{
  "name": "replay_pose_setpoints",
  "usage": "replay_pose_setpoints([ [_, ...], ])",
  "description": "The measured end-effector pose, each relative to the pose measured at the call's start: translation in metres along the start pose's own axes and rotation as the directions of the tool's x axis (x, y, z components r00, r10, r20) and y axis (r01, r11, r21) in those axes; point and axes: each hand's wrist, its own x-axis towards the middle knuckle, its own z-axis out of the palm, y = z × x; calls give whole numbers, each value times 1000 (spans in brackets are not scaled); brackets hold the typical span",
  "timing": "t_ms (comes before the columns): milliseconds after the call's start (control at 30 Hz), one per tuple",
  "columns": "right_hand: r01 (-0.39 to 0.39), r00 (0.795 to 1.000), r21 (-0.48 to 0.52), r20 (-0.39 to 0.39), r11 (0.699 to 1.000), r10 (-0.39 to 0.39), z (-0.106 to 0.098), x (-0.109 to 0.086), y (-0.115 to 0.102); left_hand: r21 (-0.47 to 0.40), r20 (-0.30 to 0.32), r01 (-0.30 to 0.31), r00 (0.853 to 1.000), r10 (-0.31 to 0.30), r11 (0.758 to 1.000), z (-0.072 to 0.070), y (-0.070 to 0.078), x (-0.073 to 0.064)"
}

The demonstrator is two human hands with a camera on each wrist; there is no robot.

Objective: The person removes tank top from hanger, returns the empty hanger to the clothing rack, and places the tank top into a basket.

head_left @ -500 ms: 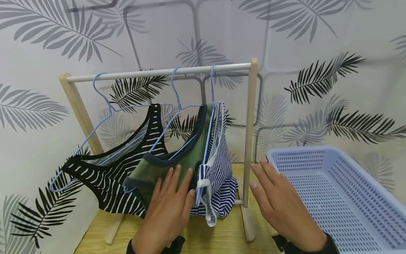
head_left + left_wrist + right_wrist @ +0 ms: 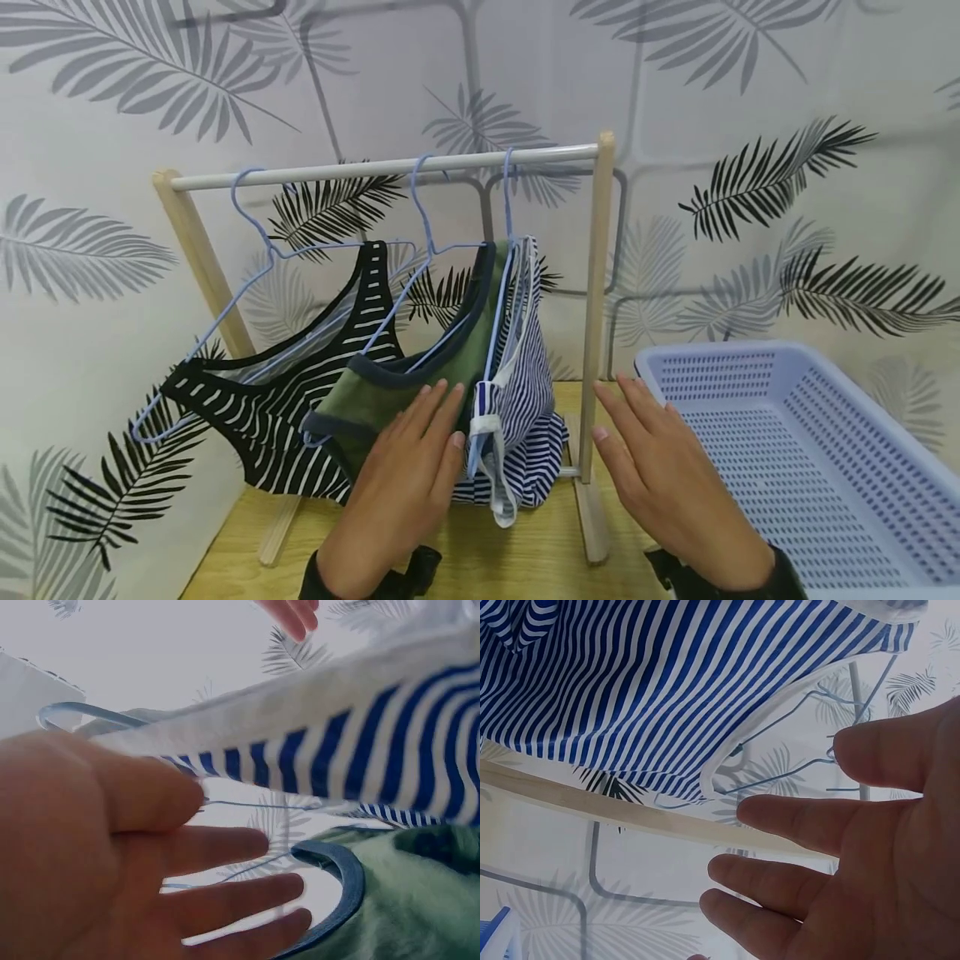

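Observation:
Three garments hang on blue wire hangers: a black-and-white striped tank top (image 2: 300,417) at left, a green top (image 2: 442,367) with dark trim in the middle, and a blue-and-white striped garment (image 2: 525,417) at right. My left hand (image 2: 408,483) is in front of the green top, fingers straight and holding nothing. In the left wrist view, its thumb lies close by the striped garment's pale edge. To the right of the rack's upright, my right hand (image 2: 667,475) extends its fingers, also holding nothing. The right wrist view has the striped garment (image 2: 652,697) beyond those fingers.
A wooden clothes rack (image 2: 596,317) with a pale rail (image 2: 337,172) stands on the wood-grain table (image 2: 540,558). To its right sits a light-blue perforated plastic basket (image 2: 802,500), partly behind my right hand. A leaf-patterned backdrop (image 2: 750,100) rises behind everything.
The left hand's fingers have come closer together, and the hand has shifted slightly right. The whole scene sits a little further right in the head view. The garments hang as before.

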Motion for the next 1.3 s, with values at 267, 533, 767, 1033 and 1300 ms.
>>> replay_pose_setpoints([
  [267,-13,1000,-12,-1,1000,13,-3,-3,1,-223,-244,-79,969,23,972,-2,6,5],
  [533,14,1000,-29,9,999,-14,0,-3,-1,-303,-381,-76,923,-47,950,0,24,11],
  [767,9,1000,-39,12,999,-8,2,-4,-3,-198,-456,-40,888,-56,979,0,37,17],
  [1033,5,999,-36,39,999,-4,-2,-3,-4,-229,-368,-37,929,-51,973,-8,39,14],
  [1300,-15,998,-16,60,1000,16,-3,-3,-4,-168,-447,45,887,-117,985,-10,36,14],
])
